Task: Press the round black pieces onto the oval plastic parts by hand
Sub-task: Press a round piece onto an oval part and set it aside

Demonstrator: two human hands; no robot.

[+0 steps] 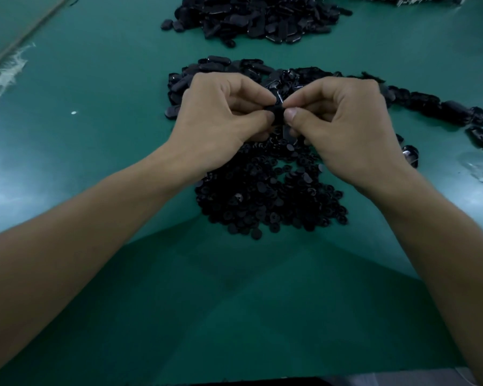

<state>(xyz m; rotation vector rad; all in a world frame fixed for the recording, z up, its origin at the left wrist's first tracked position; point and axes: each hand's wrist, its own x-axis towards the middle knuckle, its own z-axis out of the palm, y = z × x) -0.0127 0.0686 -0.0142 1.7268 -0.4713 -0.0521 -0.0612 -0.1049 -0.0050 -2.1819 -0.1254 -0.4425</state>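
Note:
My left hand (221, 112) and my right hand (343, 121) meet above the middle of the green table, and both pinch one small oval black part (277, 112) between thumbs and forefingers. Whether a round piece sits on that part is hidden by my fingertips. Below my hands lies a heap of round black pieces (271, 196). Behind my hands spreads a layer of loose oval plastic parts (234, 66), partly covered by my fingers.
A larger pile of oval parts (257, 18) sits at the far side of the green table (95, 79). A row of oval parts (435, 107) trails off to the right. White scraps (3, 76) lie at the left edge.

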